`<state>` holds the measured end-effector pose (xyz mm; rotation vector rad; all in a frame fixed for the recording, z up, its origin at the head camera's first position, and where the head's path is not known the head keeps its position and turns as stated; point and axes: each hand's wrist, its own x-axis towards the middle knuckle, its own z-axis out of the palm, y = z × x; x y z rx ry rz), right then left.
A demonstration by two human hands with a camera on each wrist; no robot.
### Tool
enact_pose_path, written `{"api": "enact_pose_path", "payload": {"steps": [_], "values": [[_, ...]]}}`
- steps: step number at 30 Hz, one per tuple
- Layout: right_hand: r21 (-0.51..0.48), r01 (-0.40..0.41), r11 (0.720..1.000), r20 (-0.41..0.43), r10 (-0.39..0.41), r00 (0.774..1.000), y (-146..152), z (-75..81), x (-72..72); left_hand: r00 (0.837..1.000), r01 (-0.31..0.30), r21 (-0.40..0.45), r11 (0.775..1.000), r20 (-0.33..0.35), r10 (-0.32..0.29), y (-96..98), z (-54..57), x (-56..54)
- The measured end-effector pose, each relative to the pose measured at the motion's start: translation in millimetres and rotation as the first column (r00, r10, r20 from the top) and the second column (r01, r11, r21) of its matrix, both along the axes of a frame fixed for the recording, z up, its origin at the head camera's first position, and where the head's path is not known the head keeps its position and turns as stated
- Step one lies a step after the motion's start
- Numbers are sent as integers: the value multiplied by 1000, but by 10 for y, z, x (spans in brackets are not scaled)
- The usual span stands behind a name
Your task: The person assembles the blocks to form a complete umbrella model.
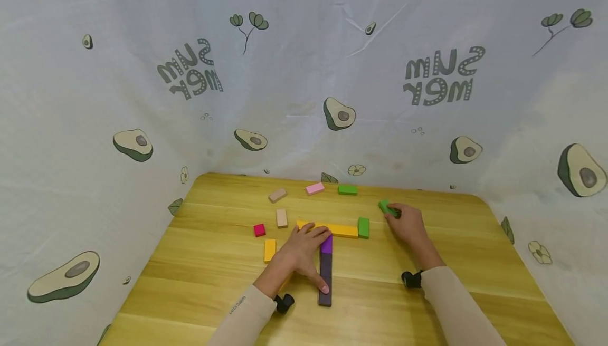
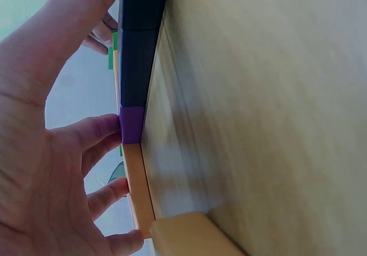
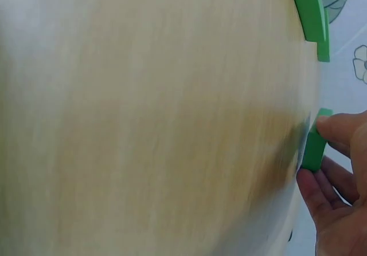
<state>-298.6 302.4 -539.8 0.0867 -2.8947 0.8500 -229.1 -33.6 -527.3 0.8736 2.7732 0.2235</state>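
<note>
Nearest you, small dark lettering runs along your left sleeve (image 1: 246, 320), too small to read surely. Your left hand (image 1: 300, 252) is spread wide, its thumb on the dark row (image 1: 325, 277) and its fingers reaching over the purple block (image 1: 326, 244) to the yellow row (image 1: 349, 231). The purple block joins the dark row's far end to the yellow row, which runs crosswise. A green end block (image 1: 363, 228) stands at that row's right end. Right of the dark row, a broad stretch of tabletop (image 1: 375, 304) reaches to your right forearm. Your right hand (image 1: 409, 226) pinches a green block (image 1: 383, 206), well apart from the green end block; you can't tell whether it touches the wood. Beyond it, a strip of tabletop leads to the far edge, where the cloth (image 1: 294, 71) rises. Printed there twice, mirror-reversed, you can read "Summer", split over two lines.
</note>
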Motion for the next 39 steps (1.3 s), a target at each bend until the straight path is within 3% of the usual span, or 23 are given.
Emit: {"api": "enact_pose_path", "payload": {"steps": [17,31,39], "values": [[-62,-49,997,-25,47,999,-279,115,-39,1000,-18,14,1000,5,18,-24,18,-17],[-107,-97,990,-33,94,995,-632,108,-112,1000,-13,15,1000,14,13,-30,12,-6],[-84,-93,992,-2,94,996,-740,42,-138,1000,-3,12,1000,11,3,-14,19,4]]}}
